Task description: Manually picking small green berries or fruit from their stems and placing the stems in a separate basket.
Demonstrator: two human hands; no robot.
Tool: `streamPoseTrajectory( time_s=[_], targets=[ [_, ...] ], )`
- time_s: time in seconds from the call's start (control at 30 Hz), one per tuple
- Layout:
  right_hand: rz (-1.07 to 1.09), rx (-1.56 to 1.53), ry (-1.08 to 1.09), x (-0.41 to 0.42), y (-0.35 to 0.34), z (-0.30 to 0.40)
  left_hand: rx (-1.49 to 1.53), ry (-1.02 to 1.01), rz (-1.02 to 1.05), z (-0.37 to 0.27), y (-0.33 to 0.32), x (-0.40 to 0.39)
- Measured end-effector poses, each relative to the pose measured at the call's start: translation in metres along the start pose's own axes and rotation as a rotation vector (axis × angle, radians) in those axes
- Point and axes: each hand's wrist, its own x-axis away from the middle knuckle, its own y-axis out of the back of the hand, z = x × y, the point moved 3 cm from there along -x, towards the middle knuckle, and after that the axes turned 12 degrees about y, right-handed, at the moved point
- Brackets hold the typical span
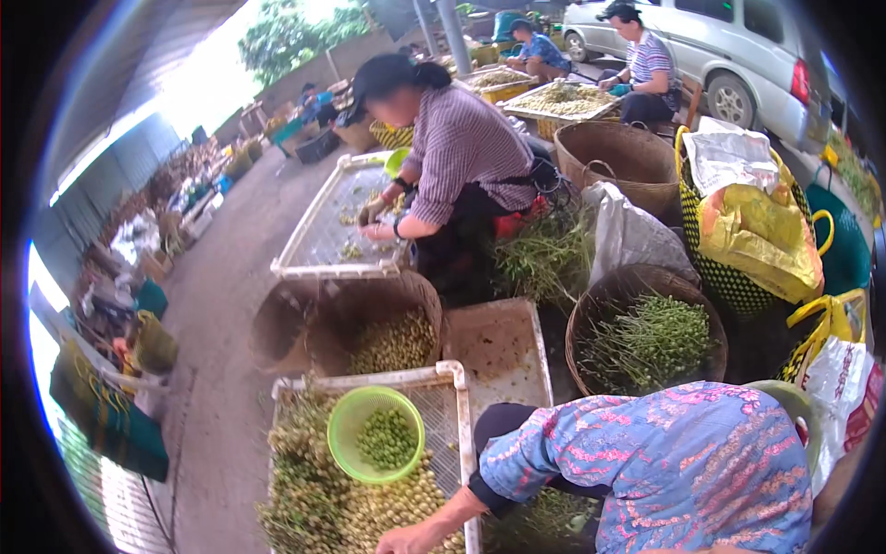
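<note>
My right hand (412, 539) reaches to the bottom edge of the picture, over a heap of pale round fruits or buds (387, 505). The edge cuts off its fingers, so whether it holds anything is hidden. My left hand is out of view. The heap, with leafy stems (304, 471) along its left side, lies on a white-framed mesh tray (443, 415). A lime-green plastic colander (339, 443), partly filled with small green round pieces (387, 440), sits on the tray. My blue floral sleeve (540, 457) crosses the tray's right edge.
Wicker baskets stand beyond the tray, one with pale pieces (401, 339), one with green stems (651, 332). A shallow tray (495, 346) lies between them. A co-worker in a striped shirt (464, 152) works at another mesh tray (311, 228). A van (734, 62) stands behind.
</note>
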Motion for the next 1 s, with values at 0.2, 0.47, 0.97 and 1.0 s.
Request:
streamPoseTrajectory(
  time_s=[0.2,0.47,0.97,1.0],
  targets=[
    [-0.156,-0.022,0.025,0.008,0.019,-0.004,-0.095,-0.033,0.112,-0.006,-0.056,-0.008],
    [-0.278,0.154,0.168,0.010,0.045,-0.019,-0.211,-0.049,0.280,-0.008,-0.122,-0.007],
    [-0.370,0.581,0.454,-0.009,0.037,-0.052,-0.425,-0.179,0.663,-0.012,-0.247,0.052],
    [-0.445,0.266,0.495,-0.005,0.039,-0.051,-0.442,-0.190,0.704,-0.011,-0.258,0.061]
  ],
)
